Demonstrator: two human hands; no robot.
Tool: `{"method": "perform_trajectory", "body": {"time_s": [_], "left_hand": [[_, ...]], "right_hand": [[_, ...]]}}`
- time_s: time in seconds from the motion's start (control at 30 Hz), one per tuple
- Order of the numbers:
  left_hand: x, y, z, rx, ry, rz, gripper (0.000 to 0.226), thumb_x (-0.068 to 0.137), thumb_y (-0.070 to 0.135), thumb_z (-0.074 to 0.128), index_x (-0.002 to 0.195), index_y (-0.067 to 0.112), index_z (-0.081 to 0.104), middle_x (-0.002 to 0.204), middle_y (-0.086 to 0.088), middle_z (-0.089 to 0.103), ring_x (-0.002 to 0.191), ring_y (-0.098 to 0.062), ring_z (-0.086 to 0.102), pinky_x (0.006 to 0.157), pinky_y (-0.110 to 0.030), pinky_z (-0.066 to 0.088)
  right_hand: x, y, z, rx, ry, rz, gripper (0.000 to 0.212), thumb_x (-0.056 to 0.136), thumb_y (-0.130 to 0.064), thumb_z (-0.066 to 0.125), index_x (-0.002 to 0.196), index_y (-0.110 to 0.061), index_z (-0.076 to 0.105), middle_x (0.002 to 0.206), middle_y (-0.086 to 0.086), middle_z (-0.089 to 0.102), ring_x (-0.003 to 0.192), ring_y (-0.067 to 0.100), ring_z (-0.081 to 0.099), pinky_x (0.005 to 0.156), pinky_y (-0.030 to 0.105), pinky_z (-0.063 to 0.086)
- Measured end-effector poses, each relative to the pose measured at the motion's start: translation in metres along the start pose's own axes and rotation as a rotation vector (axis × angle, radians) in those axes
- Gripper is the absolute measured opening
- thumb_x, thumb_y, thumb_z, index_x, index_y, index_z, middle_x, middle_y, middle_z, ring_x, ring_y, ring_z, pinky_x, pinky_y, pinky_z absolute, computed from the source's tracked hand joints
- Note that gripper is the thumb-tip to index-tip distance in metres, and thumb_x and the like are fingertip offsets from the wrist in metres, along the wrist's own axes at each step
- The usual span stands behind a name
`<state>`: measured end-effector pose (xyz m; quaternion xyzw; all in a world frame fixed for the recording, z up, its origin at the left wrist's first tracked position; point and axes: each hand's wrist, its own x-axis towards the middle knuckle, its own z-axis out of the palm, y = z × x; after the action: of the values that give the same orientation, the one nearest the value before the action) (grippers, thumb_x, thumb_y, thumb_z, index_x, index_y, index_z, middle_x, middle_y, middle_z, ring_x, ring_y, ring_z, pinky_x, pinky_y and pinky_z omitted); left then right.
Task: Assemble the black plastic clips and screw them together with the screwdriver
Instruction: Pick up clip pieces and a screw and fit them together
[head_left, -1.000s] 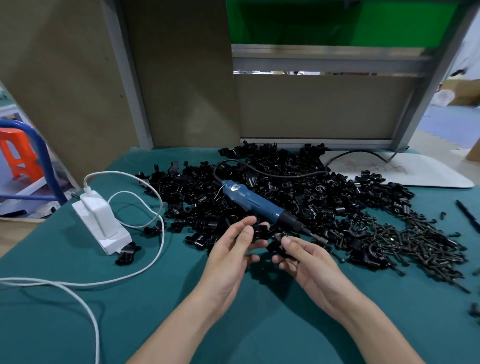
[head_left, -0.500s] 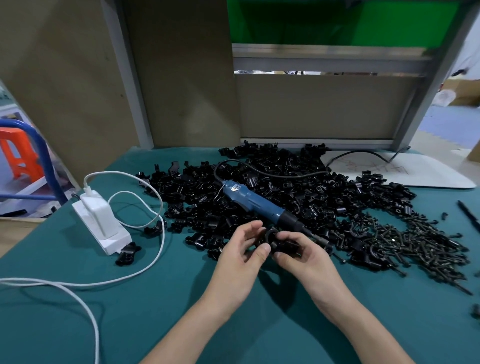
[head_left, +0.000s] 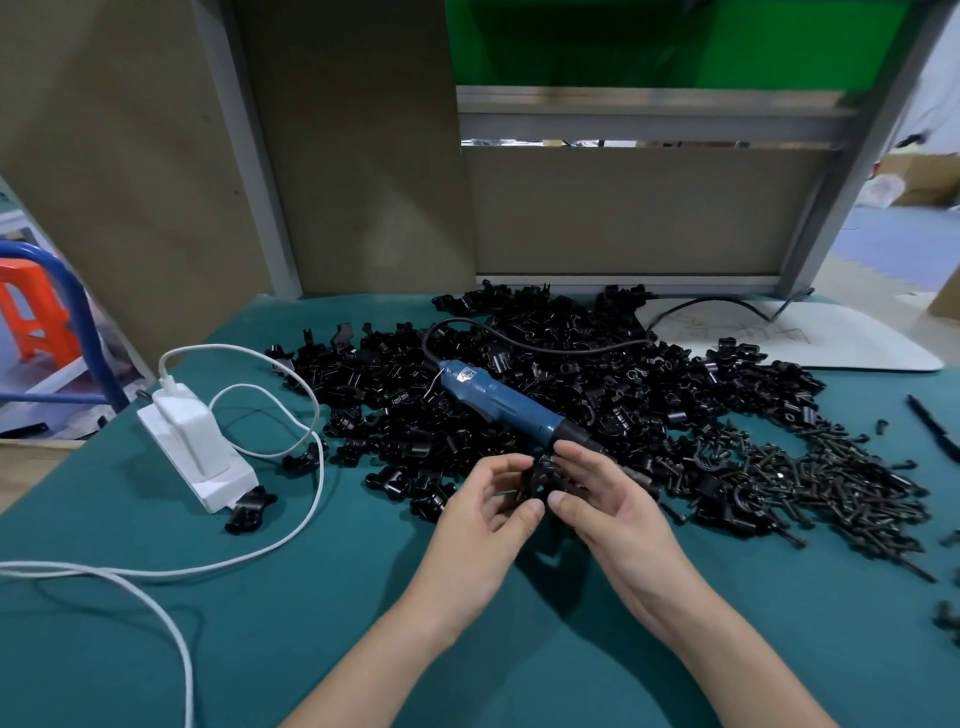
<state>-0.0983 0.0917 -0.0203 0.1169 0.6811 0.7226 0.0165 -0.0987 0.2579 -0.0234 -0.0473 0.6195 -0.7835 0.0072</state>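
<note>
Both hands close together over the green table mat (head_left: 260, 623), thumbs nearly touching. Left hand (head_left: 483, 525) and right hand (head_left: 608, 514) each half-curled, pinching one black clip (head_left: 537, 480) between them; clip's orientation is too dark to tell. Screwdriver (head_left: 498, 402) lies unheld on the clip pile (head_left: 597, 364) just behind the hands, long axis diagonal, bit end toward the right hand's fingers. Screws (head_left: 831, 483) heaped at right.

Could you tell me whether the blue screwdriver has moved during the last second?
No. The blue screwdriver lies where it was on the clip pile, equally far from the white charger.
</note>
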Motion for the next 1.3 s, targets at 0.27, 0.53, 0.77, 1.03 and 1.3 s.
{"method": "perform_trajectory", "body": {"time_s": [0.27, 0.53, 0.77, 1.03, 1.3], "left_hand": [[-0.002, 0.002, -0.001, 0.045, -0.065, 0.042, 0.035, 0.096, 0.002, 0.064, 0.120, 0.028, 0.060, 0.115, 0.021, 0.069, 0.113, -0.003, 0.065, 0.091, -0.013, 0.048], [-0.002, 0.003, -0.001, 0.010, -0.075, 0.041, 0.034, 0.095, 0.002, 0.066, 0.119, 0.025, 0.061, 0.108, 0.014, 0.068, 0.103, -0.008, 0.069, 0.088, -0.017, 0.051], [-0.004, 0.001, 0.000, 0.087, -0.063, 0.055, 0.034, 0.093, 0.012, 0.070, 0.110, 0.041, 0.061, 0.109, 0.018, 0.068, 0.105, -0.009, 0.068, 0.089, -0.019, 0.052], [-0.006, 0.002, 0.001, 0.080, -0.073, 0.059, 0.033, 0.094, 0.005, 0.069, 0.113, 0.031, 0.060, 0.106, 0.018, 0.069, 0.102, -0.005, 0.069, 0.086, -0.014, 0.052], [-0.009, 0.009, 0.005, 0.175, -0.094, 0.096, 0.031, 0.092, 0.022, 0.069, 0.117, 0.039, 0.063, 0.112, 0.019, 0.066, 0.107, -0.007, 0.065, 0.088, -0.018, 0.052]], "right_hand": [[0.000, -0.002, 0.001, 0.037, -0.002, 0.055, 0.053, 0.074, -0.034, 0.078, 0.123, -0.016, 0.072, 0.125, 0.006, 0.074, 0.125, 0.020, 0.065, 0.113, 0.042, 0.044], [-0.002, -0.007, 0.005, 0.142, -0.013, 0.030, 0.034, 0.079, -0.024, 0.075, 0.113, -0.022, 0.079, 0.117, 0.012, 0.076, 0.110, 0.020, 0.073, 0.086, 0.024, 0.057], [-0.002, -0.003, 0.005, 0.090, 0.003, 0.032, 0.040, 0.082, -0.031, 0.072, 0.119, -0.017, 0.075, 0.118, 0.011, 0.076, 0.115, 0.023, 0.071, 0.092, 0.030, 0.058], [-0.005, -0.003, 0.007, -0.105, -0.012, -0.040, 0.043, 0.082, -0.059, 0.076, 0.120, -0.037, 0.073, 0.126, -0.002, 0.073, 0.122, 0.017, 0.067, 0.106, 0.041, 0.051], [-0.010, -0.011, -0.001, 0.027, -0.023, 0.004, 0.032, 0.087, -0.043, 0.074, 0.116, -0.031, 0.075, 0.124, 0.003, 0.074, 0.119, 0.020, 0.068, 0.095, 0.034, 0.057]]}}
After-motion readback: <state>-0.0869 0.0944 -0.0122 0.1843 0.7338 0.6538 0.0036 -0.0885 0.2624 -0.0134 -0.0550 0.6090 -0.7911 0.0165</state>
